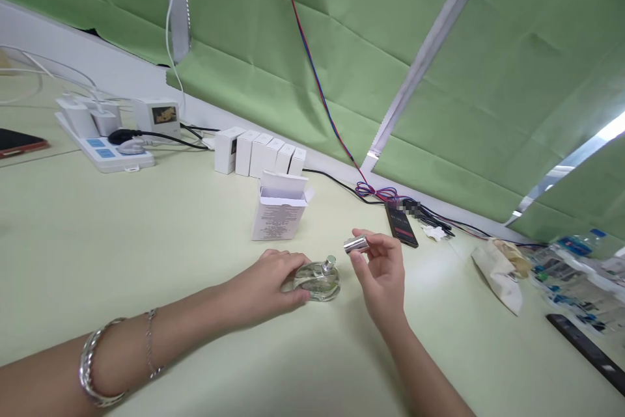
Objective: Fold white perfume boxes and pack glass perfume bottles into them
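Note:
A clear glass perfume bottle stands on the table, its silver spray nozzle uncovered at the top. My left hand is closed around the bottle's left side. Up and to the right of the nozzle, a shiny silver cap is pinched between the thumb and fingers of my right hand, apart from the bottle. Behind the bottle, an upright white carton with printed text has its top flap raised.
Several small white boxes line the wall at the back. At left are a power strip with chargers and a phone. A dark phone and bundled cables lie behind my right hand. Farther right sit a cloth pouch and packed plastic bottles.

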`<action>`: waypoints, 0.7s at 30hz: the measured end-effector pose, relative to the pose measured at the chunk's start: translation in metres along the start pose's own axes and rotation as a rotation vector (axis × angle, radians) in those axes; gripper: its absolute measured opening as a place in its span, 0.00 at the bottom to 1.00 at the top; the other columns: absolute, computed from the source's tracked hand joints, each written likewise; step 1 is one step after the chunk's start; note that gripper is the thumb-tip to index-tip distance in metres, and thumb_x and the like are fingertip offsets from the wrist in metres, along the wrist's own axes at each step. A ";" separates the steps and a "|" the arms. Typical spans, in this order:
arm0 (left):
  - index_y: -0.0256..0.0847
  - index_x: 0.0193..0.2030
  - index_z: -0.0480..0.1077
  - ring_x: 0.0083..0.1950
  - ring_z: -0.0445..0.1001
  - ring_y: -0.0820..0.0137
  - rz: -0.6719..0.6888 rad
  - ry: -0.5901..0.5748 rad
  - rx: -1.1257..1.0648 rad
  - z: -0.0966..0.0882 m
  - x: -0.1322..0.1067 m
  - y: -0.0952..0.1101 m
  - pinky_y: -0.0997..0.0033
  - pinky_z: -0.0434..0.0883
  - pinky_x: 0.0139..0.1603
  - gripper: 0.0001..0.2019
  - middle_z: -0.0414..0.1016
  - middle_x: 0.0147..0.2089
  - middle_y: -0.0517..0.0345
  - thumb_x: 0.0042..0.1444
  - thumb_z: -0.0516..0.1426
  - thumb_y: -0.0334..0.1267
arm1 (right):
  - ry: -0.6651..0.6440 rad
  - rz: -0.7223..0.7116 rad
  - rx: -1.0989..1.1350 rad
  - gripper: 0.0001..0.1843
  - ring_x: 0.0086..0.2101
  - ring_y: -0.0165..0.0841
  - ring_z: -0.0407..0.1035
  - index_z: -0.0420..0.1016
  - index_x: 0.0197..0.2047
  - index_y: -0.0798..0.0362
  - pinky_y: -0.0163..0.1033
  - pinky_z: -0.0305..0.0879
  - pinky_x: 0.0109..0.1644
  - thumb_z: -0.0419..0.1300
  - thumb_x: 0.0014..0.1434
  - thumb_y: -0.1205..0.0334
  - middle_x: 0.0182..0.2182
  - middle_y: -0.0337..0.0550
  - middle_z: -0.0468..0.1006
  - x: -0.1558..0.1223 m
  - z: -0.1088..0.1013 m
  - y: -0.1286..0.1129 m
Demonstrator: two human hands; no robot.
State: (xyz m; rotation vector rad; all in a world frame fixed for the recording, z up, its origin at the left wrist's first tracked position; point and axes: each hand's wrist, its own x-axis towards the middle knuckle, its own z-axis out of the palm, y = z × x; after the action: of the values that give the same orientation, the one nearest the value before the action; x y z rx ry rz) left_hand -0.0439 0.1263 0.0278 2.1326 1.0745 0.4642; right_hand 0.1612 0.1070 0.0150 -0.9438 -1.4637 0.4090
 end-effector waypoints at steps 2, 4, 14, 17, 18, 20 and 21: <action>0.43 0.38 0.69 0.44 0.66 0.57 0.006 0.004 0.010 0.000 0.000 0.001 0.65 0.64 0.41 0.09 0.69 0.34 0.57 0.52 0.54 0.43 | -0.055 -0.096 0.032 0.13 0.48 0.36 0.70 0.63 0.45 0.46 0.44 0.68 0.47 0.58 0.58 0.69 0.41 0.44 0.74 -0.005 0.007 -0.011; 0.43 0.38 0.69 0.44 0.66 0.58 0.004 0.001 0.015 0.000 0.000 0.001 0.65 0.64 0.41 0.09 0.69 0.33 0.57 0.52 0.54 0.43 | -0.129 -0.133 -0.003 0.14 0.49 0.37 0.69 0.64 0.45 0.45 0.44 0.68 0.47 0.57 0.58 0.71 0.39 0.43 0.73 -0.009 0.010 -0.014; 0.43 0.38 0.68 0.43 0.66 0.58 0.006 -0.011 0.019 0.001 0.001 -0.004 0.66 0.64 0.39 0.09 0.68 0.33 0.57 0.53 0.54 0.43 | -0.274 -0.096 -0.066 0.19 0.52 0.38 0.68 0.62 0.56 0.45 0.52 0.63 0.57 0.50 0.63 0.68 0.50 0.47 0.74 -0.018 0.009 -0.008; 0.43 0.38 0.68 0.43 0.66 0.58 0.009 -0.011 0.023 0.001 0.000 -0.003 0.66 0.64 0.40 0.09 0.69 0.33 0.57 0.53 0.54 0.44 | -0.262 -0.030 -0.059 0.23 0.51 0.37 0.69 0.55 0.61 0.43 0.51 0.65 0.56 0.50 0.64 0.66 0.55 0.47 0.72 -0.021 0.010 -0.007; 0.44 0.38 0.68 0.43 0.66 0.58 0.008 -0.010 0.027 0.001 0.000 -0.003 0.66 0.64 0.40 0.09 0.69 0.33 0.57 0.53 0.54 0.44 | -0.258 -0.015 -0.054 0.24 0.52 0.38 0.69 0.54 0.62 0.43 0.50 0.65 0.55 0.51 0.64 0.66 0.54 0.47 0.72 -0.022 0.010 -0.007; 0.44 0.38 0.69 0.43 0.66 0.58 -0.004 -0.005 0.036 0.002 0.000 -0.001 0.66 0.64 0.39 0.09 0.68 0.32 0.58 0.53 0.54 0.44 | -0.248 0.005 -0.057 0.23 0.51 0.38 0.69 0.55 0.60 0.43 0.49 0.66 0.54 0.53 0.63 0.65 0.51 0.47 0.74 -0.022 0.011 -0.007; 0.44 0.39 0.69 0.44 0.66 0.57 -0.016 0.000 0.036 0.003 0.000 0.000 0.66 0.64 0.39 0.10 0.68 0.32 0.58 0.51 0.55 0.44 | -0.241 0.011 -0.063 0.22 0.50 0.38 0.70 0.57 0.59 0.44 0.49 0.66 0.53 0.54 0.62 0.65 0.49 0.46 0.75 -0.022 0.011 -0.006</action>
State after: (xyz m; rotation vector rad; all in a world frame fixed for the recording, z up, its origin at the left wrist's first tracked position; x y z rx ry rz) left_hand -0.0429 0.1250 0.0258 2.1536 1.1075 0.4403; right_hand 0.1458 0.0901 0.0034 -0.9790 -1.6989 0.5003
